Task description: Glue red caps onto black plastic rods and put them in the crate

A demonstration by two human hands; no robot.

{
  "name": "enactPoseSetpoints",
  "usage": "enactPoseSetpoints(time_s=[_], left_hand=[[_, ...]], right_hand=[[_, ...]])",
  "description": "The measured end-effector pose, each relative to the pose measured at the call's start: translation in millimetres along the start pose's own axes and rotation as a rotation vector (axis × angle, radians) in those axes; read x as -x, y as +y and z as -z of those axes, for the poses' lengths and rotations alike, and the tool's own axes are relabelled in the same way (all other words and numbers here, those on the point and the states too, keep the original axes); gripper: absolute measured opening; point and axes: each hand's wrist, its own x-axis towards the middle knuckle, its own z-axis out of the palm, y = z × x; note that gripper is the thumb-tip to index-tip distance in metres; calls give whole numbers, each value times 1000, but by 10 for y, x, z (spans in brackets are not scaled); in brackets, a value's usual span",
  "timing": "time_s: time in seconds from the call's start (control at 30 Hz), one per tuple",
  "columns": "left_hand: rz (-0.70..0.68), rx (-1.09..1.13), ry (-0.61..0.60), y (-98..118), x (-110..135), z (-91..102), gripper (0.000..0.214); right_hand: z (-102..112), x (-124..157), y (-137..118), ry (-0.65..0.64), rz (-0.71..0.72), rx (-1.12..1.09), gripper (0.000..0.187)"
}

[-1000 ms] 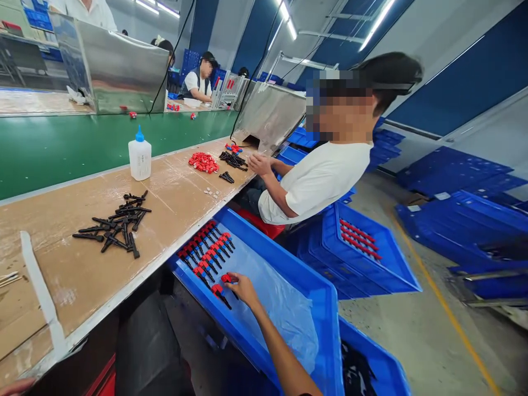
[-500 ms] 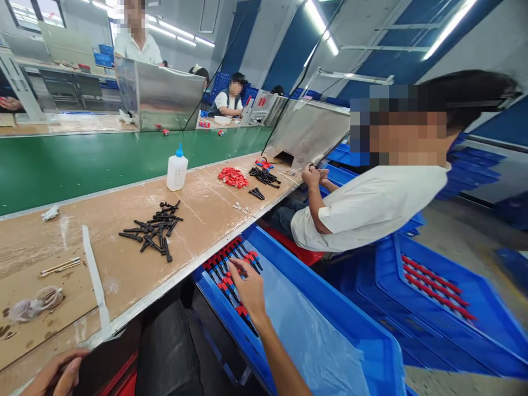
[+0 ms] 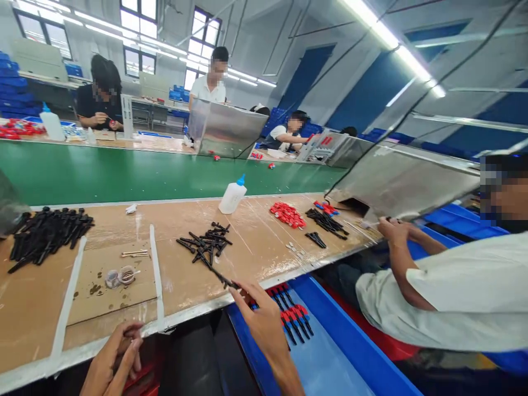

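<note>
My right hand (image 3: 264, 324) reaches up from the blue bin (image 3: 342, 341) to the table's front edge, fingers stretched out. Its index fingertip touches the end of a long black pin (image 3: 220, 276) lying at the edge. Under the hand, red-capped black parts (image 3: 296, 319) lie in rows in the bin. A loose pile of black pins (image 3: 206, 245) sits just beyond on the brown table top (image 3: 256, 247). My left hand (image 3: 113, 360) is low at the table's edge, fingers curled together; what they hold is hidden.
A larger heap of black pins (image 3: 45, 234) lies far left. A white glue bottle (image 3: 233, 196), red caps (image 3: 287, 214), swabs (image 3: 134, 253) and small cups (image 3: 119, 275) are on the table. A co-worker (image 3: 454, 297) sits at right. A green conveyor (image 3: 124, 176) runs behind.
My view has swung left and up. My right hand has moved from the rows of parts in the bin up to the table's edge. My left hand has risen further into view.
</note>
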Motion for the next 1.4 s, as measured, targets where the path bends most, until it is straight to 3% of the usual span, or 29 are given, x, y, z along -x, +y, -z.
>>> enactPoseSetpoints(time_s=[0.07,0.13,0.2,0.27,0.33,0.47,0.57,0.63,0.83,1.03,1.23,1.4], left_hand=[[-28,23,-31,90,-9,-9,40],[-74,-15,-126,173,-11,-9,36],[-101,-73,-279,215,-1,-2,32],[-61,-47,-356,208,13,7,33],[51,132,-301,164,14,16,37],[256,703,-127,62,-46,38,37],[302,1004,-64,24,-102,64,31],[319,1108,-34,15,-127,81,29],[364,1192,-38,-8,-165,125,31],[375,1232,-55,-21,-180,141,25],[398,1255,-67,-37,-195,141,25],[393,1268,-91,-47,-195,142,24]], right_hand=[[80,79,-209,-218,103,-81,20],[31,151,-448,-432,230,-143,23],[-124,194,-665,-601,343,-195,28],[-349,181,-813,-692,370,-283,30],[-622,99,-879,-632,263,-384,28],[-1209,-180,-899,-387,0,-454,29],[-1526,-329,-965,-381,14,-459,29],[-1629,-369,-1044,-392,47,-465,24],[-1629,-388,-1154,-360,111,-452,16],[-1570,-316,-1001,-267,7,-446,22],[-1438,-104,-1114,-174,-86,-607,15],[-1345,75,-1174,-245,-41,-636,11]])
